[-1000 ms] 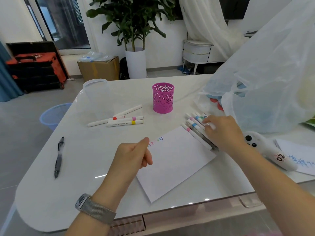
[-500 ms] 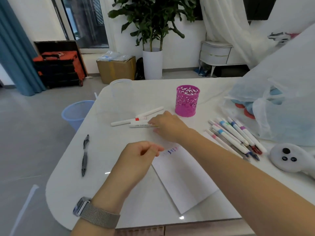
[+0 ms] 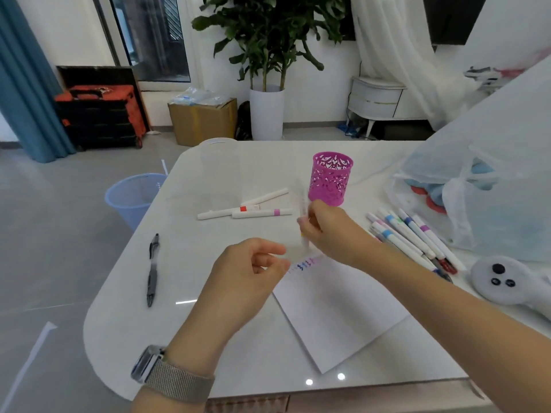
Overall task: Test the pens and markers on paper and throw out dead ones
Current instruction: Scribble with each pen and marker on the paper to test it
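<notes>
right hand point(image 3: 325, 231): white marker point(image 3: 302, 216) pinched upright, blurred | left hand point(image 3: 253, 269): fingers loosely curled, nothing held, just below marker | paper point(image 3: 343, 305) beneath both | advice: cap is best pulled straight off, paper steadied before scribbling

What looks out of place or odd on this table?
Nothing is spilled or damaged. Only the black pen lies alone near the left edge of the table, apart from the white markers and the row of markers at the right.
</notes>
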